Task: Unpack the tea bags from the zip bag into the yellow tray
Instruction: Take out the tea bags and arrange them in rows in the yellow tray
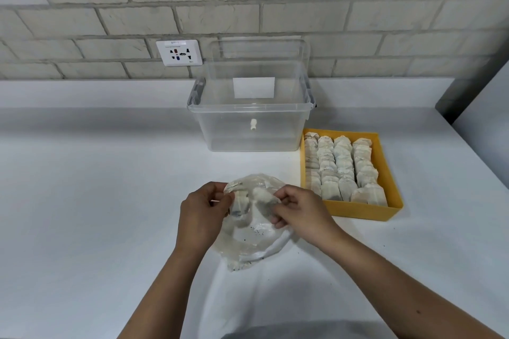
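While the left grip [203, 212] and the right grip [300, 209] work at the upper end of the zip bag [253, 242], the bag's lower end rests crumpled on the white worktop [96, 201] between the forearms. The left grip pinches the plastic with curled fingers. The right grip pinches the opposite side with curled fingers; whether it also catches a tea bag cannot be told. Two tea bags [241, 201] show through the plastic between the grips, and dark specks lie lower in the bag. The yellow tray [363, 213] sits just right of and beyond the right grip, filled with rows of packed tea bags [341, 165]. A clear plastic box [248, 129] stands open beyond both grips, touching the tray's far left corner.
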Motion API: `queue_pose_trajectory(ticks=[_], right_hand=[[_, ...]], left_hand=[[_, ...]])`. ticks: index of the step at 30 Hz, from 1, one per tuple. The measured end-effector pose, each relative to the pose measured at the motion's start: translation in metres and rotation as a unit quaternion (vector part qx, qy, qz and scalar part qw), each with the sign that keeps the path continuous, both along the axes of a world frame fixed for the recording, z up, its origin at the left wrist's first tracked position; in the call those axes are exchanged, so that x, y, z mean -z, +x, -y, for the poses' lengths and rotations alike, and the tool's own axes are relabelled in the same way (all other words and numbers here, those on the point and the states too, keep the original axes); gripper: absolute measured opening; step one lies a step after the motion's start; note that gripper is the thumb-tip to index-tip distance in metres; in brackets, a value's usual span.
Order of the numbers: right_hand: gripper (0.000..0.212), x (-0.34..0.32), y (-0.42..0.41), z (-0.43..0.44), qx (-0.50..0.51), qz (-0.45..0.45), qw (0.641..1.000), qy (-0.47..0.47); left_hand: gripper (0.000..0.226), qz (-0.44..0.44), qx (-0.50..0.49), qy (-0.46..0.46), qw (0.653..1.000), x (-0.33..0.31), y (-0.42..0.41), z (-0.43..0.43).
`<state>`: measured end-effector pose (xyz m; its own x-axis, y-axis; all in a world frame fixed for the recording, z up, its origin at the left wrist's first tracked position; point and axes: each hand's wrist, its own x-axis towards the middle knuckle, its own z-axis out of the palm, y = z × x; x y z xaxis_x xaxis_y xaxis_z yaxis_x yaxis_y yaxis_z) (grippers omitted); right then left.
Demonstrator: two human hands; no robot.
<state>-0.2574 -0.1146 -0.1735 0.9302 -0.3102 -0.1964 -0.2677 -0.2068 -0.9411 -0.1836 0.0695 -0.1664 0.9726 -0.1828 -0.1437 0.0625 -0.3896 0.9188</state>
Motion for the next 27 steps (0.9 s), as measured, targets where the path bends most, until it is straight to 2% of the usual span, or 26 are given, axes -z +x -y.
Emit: queue_pose_trajectory(ticks=[2, 4, 8, 11, 13, 15, 17, 18, 20, 21, 23, 27], right_hand=[[0.008, -0.012, -0.013, 0.004, 0.030, -0.018, 0.976, 0.213], [0.013, -0.020, -0.022, 0.009, 0.029, -0.031, 0.949, 0.313], [0.019, -0.029, -0.036, 0.017, 0.029, -0.029, 0.899, 0.436], [0.022, -0.037, -0.042, 0.029, 0.035, -0.021, 0.885, 0.464], [0.027, -0.045, -0.044, 0.044, 0.055, 0.000, 0.905, 0.421], [0.025, -0.051, -0.044, 0.063, 0.088, 0.025, 0.941, 0.326], [0.015, -0.055, -0.044, 0.086, 0.119, 0.033, 0.983, 0.138], [0.016, -0.056, -0.044, 0.098, 0.126, 0.027, 0.991, 0.024], [0.027, -0.051, -0.040, 0.119, 0.117, 0.007, 0.980, -0.164], [0.024, -0.049, -0.037, 0.127, 0.105, -0.001, 0.970, -0.218], [0.009, -0.045, -0.031, 0.138, 0.069, -0.009, 0.962, -0.263], [0.008, -0.040, -0.020, 0.146, -0.024, -0.018, 0.967, -0.254]], left_hand=[[0.015, -0.031, 0.003, -0.042, 0.999, -0.003, -0.001, 0.005], [0.016, -0.060, 0.014, -0.073, 0.995, -0.004, -0.004, 0.013], [0.015, -0.065, 0.053, -0.079, 0.993, -0.005, -0.015, 0.033], [0.014, -0.051, 0.077, -0.066, 0.994, -0.007, -0.020, 0.048], [0.015, -0.044, 0.089, -0.064, 0.993, -0.009, -0.021, 0.058], [0.016, -0.036, 0.093, -0.062, 0.993, -0.012, -0.019, 0.066], [0.018, -0.028, 0.095, -0.060, 0.993, -0.015, -0.015, 0.075], [0.018, -0.024, 0.098, -0.059, 0.993, -0.016, -0.012, 0.079], [0.016, -0.017, 0.103, -0.058, 0.993, -0.018, -0.009, 0.086], [0.015, -0.014, 0.106, -0.059, 0.993, -0.019, -0.007, 0.090], [0.014, -0.013, 0.110, -0.059, 0.992, -0.018, -0.004, 0.096], [0.015, -0.021, 0.119, -0.062, 0.991, -0.015, 0.002, 0.104]])
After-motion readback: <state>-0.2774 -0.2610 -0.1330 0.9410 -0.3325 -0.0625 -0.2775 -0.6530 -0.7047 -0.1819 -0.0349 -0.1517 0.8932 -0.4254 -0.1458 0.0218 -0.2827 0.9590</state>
